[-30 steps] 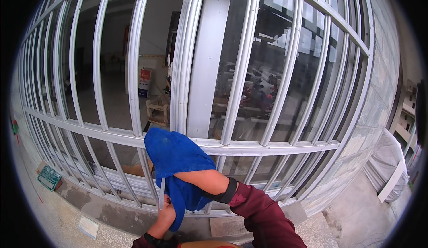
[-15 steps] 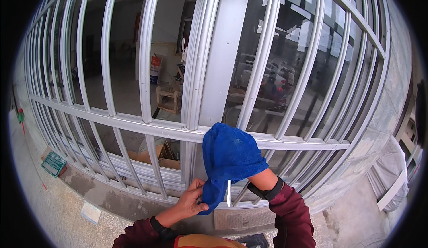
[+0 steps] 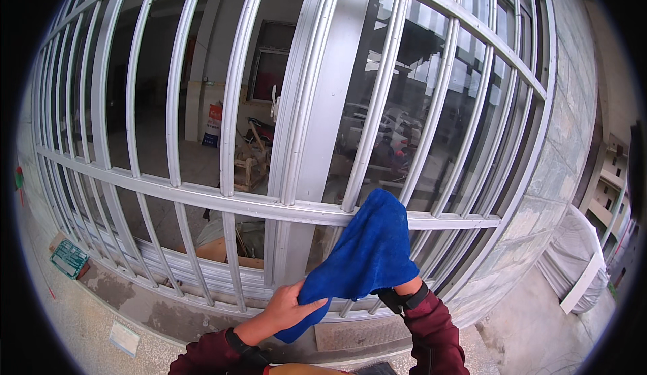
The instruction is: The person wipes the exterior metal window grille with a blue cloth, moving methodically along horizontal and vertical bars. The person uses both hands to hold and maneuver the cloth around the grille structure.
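Blue cloth [image 3: 367, 250] overlaps the horizontal rail [image 3: 458, 222], its long axis running far-right from the left hand [image 3: 288, 305], which pinches its near-left end; the right hand's [image 3: 406, 286] grip, cloth-covered, cannot be determined.

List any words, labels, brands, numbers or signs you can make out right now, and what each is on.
No text here is clear enough to quote.
Red, white and dark-blue sack, indoors: printed, but too small and blurred to read.
Green flat item, lower left: pale markings, too small to read.
Pale rectangular piece, lower left: any marks too faint to read.
Blue cloth: no lettering visible.
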`<state>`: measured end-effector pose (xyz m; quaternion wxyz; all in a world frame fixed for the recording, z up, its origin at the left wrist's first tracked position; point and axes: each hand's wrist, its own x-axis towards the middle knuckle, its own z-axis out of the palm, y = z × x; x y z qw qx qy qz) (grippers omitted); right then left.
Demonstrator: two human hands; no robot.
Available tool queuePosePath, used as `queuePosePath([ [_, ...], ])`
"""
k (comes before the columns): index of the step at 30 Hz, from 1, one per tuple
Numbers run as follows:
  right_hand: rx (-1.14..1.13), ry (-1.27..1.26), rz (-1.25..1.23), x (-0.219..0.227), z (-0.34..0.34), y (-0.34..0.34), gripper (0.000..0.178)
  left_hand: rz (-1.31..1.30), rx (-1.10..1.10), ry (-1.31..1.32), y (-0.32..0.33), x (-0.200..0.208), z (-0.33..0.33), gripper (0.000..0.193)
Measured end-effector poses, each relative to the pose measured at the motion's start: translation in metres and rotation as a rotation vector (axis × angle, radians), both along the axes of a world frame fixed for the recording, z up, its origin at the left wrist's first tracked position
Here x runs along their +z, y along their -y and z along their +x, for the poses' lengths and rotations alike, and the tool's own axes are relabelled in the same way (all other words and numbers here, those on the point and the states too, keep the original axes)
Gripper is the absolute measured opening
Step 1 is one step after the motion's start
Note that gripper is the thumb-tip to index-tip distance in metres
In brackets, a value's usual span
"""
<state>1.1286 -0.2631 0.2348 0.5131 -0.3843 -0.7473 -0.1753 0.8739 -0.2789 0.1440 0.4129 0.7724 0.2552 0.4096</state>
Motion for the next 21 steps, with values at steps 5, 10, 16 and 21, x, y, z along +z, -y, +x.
queuePosePath([
  [5, -0.024, -0.099, 0.017, 0.049, -0.011, -0.053, 0.05, 0.128, 0.119, 0.431, -0.016, 0.054, -0.005, 0.034],
  [10, -0.156, -0.126, 0.006, 0.078, -0.028, -0.084, 0.044, 0.477, 0.426, 0.461, -0.033, 0.105, -0.009, 0.037],
  [16, -0.173, -0.109, 0.013, 0.031, -0.034, -0.056, 0.038, 0.329, 0.425, 0.361, -0.036, 0.059, -0.001, 0.033],
  [21, -0.082, -0.05, 0.014, 0.006, -0.018, -0.005, 0.033, 0.321, 0.335, 0.414, -0.024, 0.032, -0.006, 0.029],
])
